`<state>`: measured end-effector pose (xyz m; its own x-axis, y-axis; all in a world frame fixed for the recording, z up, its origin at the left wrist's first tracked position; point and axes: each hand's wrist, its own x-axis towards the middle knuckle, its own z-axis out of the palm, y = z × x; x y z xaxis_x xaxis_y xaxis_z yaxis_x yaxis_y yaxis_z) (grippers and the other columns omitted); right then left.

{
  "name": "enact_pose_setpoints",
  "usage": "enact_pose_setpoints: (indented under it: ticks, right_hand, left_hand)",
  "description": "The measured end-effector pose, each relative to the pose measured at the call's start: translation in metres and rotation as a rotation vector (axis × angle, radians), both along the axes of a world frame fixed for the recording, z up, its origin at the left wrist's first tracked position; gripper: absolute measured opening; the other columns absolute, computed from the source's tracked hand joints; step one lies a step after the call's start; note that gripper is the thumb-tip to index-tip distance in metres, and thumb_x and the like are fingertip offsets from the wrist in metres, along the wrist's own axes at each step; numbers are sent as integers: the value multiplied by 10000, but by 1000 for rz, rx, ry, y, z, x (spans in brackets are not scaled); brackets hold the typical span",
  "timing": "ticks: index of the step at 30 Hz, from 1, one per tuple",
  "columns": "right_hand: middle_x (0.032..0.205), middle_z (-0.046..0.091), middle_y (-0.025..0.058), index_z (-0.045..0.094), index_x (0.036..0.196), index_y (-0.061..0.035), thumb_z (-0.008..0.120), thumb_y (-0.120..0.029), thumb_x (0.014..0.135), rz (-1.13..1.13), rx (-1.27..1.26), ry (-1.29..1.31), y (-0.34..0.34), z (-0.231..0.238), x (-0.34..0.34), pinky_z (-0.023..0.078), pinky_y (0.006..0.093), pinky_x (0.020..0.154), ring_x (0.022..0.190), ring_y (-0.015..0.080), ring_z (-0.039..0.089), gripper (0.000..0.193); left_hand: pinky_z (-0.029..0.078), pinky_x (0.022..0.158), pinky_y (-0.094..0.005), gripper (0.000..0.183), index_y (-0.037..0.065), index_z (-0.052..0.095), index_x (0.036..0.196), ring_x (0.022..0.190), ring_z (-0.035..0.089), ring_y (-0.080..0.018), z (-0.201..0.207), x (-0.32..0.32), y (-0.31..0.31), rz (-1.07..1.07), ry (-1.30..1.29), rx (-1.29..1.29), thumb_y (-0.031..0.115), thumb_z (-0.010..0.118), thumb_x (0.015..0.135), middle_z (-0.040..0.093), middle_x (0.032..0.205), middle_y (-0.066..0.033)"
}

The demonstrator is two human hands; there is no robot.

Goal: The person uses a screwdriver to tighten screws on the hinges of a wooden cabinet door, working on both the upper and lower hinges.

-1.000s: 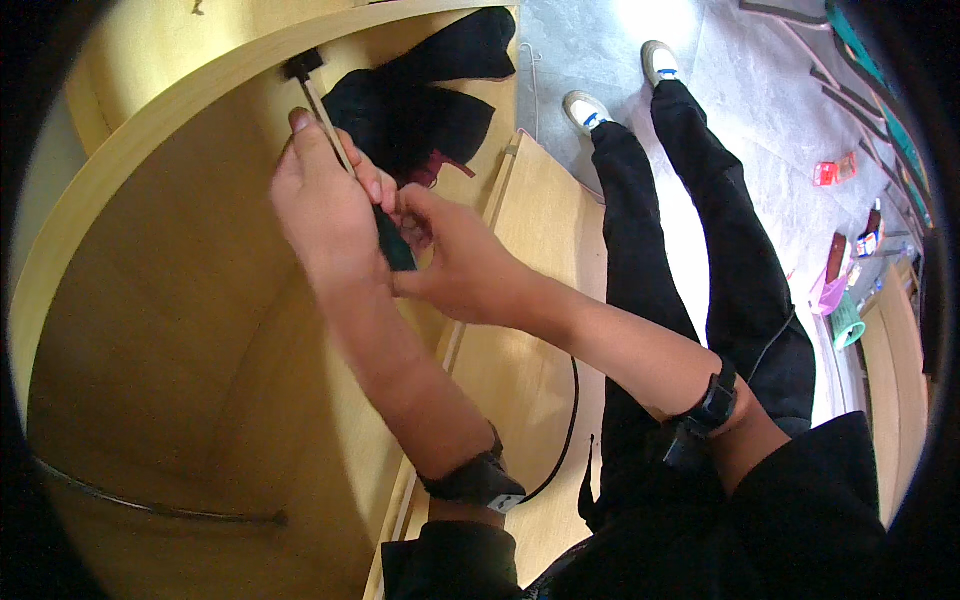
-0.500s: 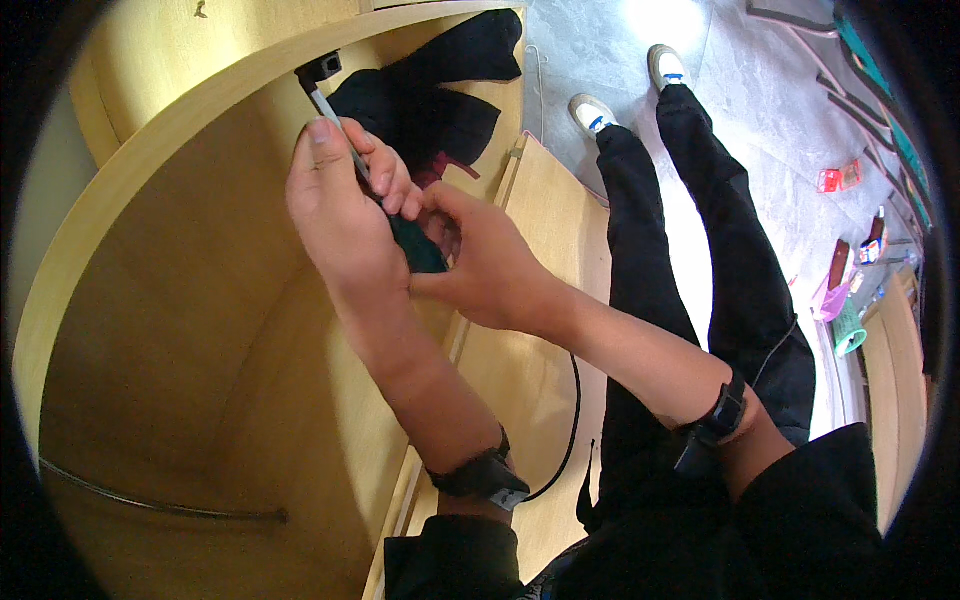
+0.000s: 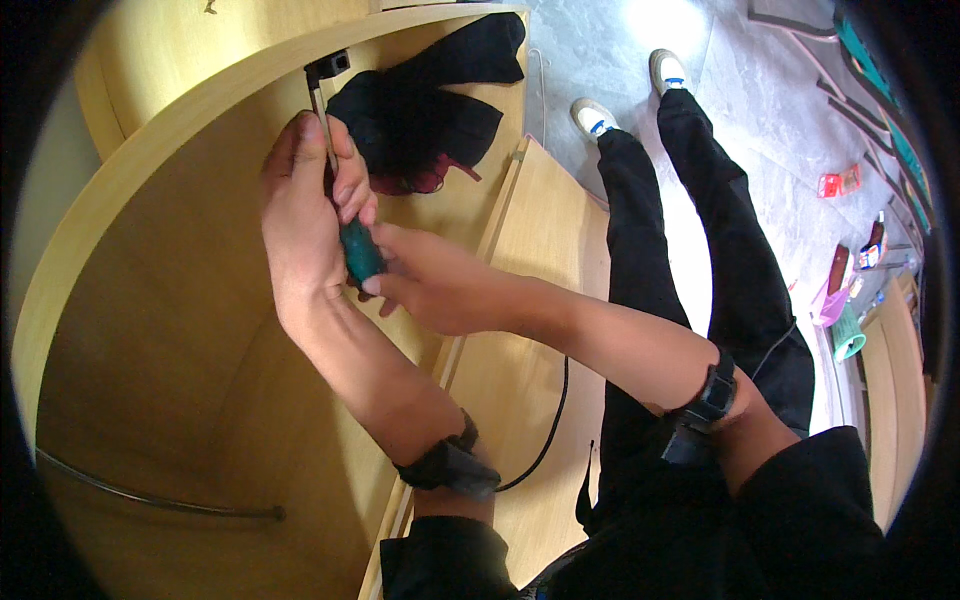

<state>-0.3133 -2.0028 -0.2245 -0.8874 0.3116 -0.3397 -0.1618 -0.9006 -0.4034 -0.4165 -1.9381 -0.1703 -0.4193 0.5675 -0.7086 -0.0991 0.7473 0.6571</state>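
A screwdriver with a dark green handle (image 3: 361,254) reaches up toward a small black fitting (image 3: 330,68) under the curved edge of a wooden cabinet (image 3: 140,150). The fingers and thumb of my left hand (image 3: 305,220) are closed around its pale, slim shaft. My right hand (image 3: 440,285) grips the green handle from the right, thumb at its lower end; some of those fingers are hidden. The shaft's upper end meets the black fitting, but the exact contact is too small to tell.
Black clothing (image 3: 415,115) with a dark red cloth (image 3: 425,178) lies inside the cabinet. A metal rod (image 3: 160,498) crosses the cabinet's lower left. A black cable (image 3: 550,440) hangs from my left armband. On the floor are red packets (image 3: 838,181) and a green basket (image 3: 849,333).
Both hands have shifted left with the screwdriver, which now stands more upright. More of the green handle shows, and my right hand has turned on it.
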Motion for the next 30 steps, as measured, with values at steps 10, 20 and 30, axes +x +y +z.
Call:
enact_pose_setpoints:
  ticks: [10, 20, 30]
  right_hand:
    - [751, 589, 204, 484, 981, 20, 603, -45, 772, -201, 118, -393, -10, 24, -4, 472, 358, 657, 746, 334, 607, 249]
    - [853, 607, 115, 486, 1034, 21, 562, -15, 830, -208, -219, -79, -23, 14, -5, 501, 272, 688, 765, 148, 607, 221]
    - [847, 588, 171, 462, 1020, 28, 610, -65, 790, -287, -131, 14, -14, 3, -11, 473, 335, 674, 826, 223, 602, 289]
  left_hand:
    - [279, 414, -205, 291, 69, 458, 804, 445, 312, -59, -3, 4, -5, -118, 192, 18, 301, 395, 968, 366, 535, 13]
    - [247, 390, -207, 296, 69, 494, 784, 421, 292, -56, -4, 10, -1, -36, 91, 39, 295, 420, 959, 358, 513, 25]
    - [237, 402, -199, 266, 71, 515, 801, 431, 273, -45, 5, 2, 7, 25, -20, -55, 263, 423, 959, 345, 520, 43]
